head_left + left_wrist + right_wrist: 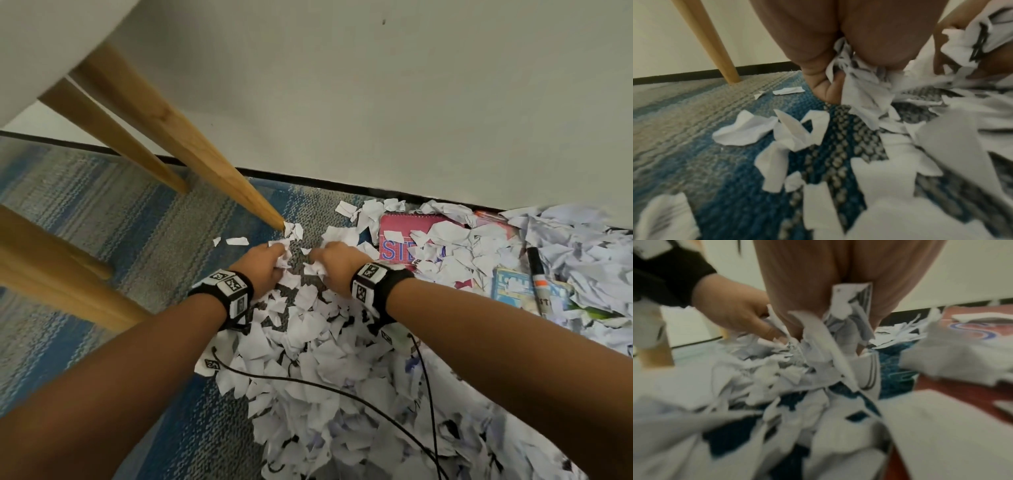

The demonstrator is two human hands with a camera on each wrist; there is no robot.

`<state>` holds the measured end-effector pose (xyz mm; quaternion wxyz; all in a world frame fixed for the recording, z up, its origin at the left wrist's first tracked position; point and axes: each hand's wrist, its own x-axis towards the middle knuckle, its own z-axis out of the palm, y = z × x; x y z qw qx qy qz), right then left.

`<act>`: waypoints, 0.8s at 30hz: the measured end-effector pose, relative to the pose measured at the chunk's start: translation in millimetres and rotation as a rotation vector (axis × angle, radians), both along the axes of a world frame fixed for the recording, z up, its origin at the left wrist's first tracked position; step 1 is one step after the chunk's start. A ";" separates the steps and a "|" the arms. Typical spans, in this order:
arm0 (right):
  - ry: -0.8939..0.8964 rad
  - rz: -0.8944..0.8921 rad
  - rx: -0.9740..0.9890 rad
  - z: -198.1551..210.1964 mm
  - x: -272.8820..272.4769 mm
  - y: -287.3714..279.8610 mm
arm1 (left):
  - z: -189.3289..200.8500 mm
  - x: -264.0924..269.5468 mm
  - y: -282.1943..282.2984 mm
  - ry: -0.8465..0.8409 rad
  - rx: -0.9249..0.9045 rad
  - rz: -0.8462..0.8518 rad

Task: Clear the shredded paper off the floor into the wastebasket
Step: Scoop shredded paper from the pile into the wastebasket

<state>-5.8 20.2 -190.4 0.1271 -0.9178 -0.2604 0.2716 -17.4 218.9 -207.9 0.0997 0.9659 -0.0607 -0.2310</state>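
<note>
Both hands are working side by side, close together, at the far edge of the paper (308, 349) pile on the carpet (113, 233).

Left hand (263, 270): the fingers are curling around a bunch of torn scraps. In the left wrist view the fingers (824, 87) are clamping white pieces that are hanging below the palm.

Right hand (334, 265): the fingers are likewise curling around a bunch of scraps. In the right wrist view, strips are sticking out from under the palm; that view is blurred, so finer detail of the hold is not readable.

Location of the paper: the scraps are covering the carpet from the hands back toward the person and off to the right, up to the wall (376, 102). A few single pieces are lying apart to the left, near the foot of a wooden leg (191, 144).

Other items: a red notebook (404, 233) is lying partly under scraps just right of the right hand. A marker (536, 274) is resting across a blue booklet (507, 287) further right. Black cables (342, 390) are running from the wrist bands over the pile.
</note>
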 end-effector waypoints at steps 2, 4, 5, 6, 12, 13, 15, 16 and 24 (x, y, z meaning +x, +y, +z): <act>-0.020 -0.063 0.086 2.8 2.6 -8.9 | 6.5 -0.2 6.0 0.014 0.009 -0.009; -0.004 -0.049 0.136 3.8 3.6 -13.4 | 9.0 -4.8 13.7 0.006 0.006 -0.058; 0.019 -0.020 0.140 3.8 1.7 -13.7 | 10.0 -8.9 16.6 0.019 0.014 -0.085; 0.047 0.010 0.129 3.2 -1.5 -12.8 | 10.3 -13.7 17.9 0.038 0.027 -0.109; 0.016 0.123 -0.140 -5.4 -35.7 4.8 | 5.3 -54.0 11.6 0.059 0.087 -0.126; -0.003 0.137 -0.156 -4.9 -41.1 6.6 | 5.5 -61.2 11.2 0.072 0.098 -0.129; -0.053 0.176 -0.174 -5.4 -49.0 7.9 | 9.5 -74.0 10.3 0.107 0.146 -0.190; -0.075 0.201 -0.195 -6.4 -51.1 8.6 | 10.7 -78.9 10.8 0.107 0.190 -0.242; -0.038 0.331 -0.212 -1.3 -56.7 14.4 | -2.4 -91.2 13.9 0.112 0.206 -0.422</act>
